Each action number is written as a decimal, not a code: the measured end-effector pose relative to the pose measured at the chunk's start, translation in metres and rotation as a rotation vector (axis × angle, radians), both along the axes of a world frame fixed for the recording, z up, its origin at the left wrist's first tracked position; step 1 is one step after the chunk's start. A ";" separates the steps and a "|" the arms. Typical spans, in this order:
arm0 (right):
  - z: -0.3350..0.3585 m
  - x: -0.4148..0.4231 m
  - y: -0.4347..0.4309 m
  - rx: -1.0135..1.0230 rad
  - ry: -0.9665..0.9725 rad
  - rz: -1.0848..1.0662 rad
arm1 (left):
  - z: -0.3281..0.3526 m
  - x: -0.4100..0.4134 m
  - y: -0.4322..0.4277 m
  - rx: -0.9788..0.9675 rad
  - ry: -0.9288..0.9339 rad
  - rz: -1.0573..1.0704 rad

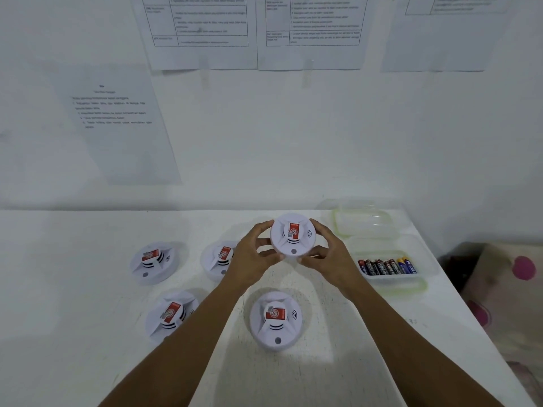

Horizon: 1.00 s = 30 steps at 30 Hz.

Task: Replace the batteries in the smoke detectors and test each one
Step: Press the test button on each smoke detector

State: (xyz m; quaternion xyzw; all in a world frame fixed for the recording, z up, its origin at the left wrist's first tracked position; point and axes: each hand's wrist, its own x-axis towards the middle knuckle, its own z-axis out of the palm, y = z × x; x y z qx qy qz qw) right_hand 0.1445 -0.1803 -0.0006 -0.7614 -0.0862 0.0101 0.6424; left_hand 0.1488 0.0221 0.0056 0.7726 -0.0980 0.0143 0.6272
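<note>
Head view, and here we go: left hand (pixel 252 257) and right hand (pixel 329 254) curl their fingers (pixel 264 227) round the rim of a white smoke detector (pixel 293 235) held off the tabletop (pixel 73 289), red-labelled face tilted toward us, button at its near edge, label writing too blurred to read, batteries (pixel 386 266) lying side by side in a clear tub (pixel 382 248) to the right.

Plain indoor work station, white table (pixel 88 289) against a white wall (pixel 293 127), printed instruction sheets (pixel 202 30) taped above its far edge

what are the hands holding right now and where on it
Both hands hold one smoke detector by its round rim, face up above the table: left hand on its left edge, right hand on its right edge.
</note>
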 end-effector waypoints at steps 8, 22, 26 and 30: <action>0.003 0.001 -0.001 -0.149 -0.083 -0.045 | -0.003 0.002 -0.001 0.036 -0.018 -0.003; 0.002 0.004 -0.001 -0.194 -0.088 -0.047 | -0.006 0.006 0.002 0.088 -0.043 -0.005; 0.002 0.004 -0.002 -0.202 -0.085 -0.052 | -0.005 0.006 0.001 0.095 -0.042 -0.005; 0.003 0.003 -0.002 -0.203 -0.093 -0.053 | -0.005 0.006 0.001 0.106 -0.046 -0.011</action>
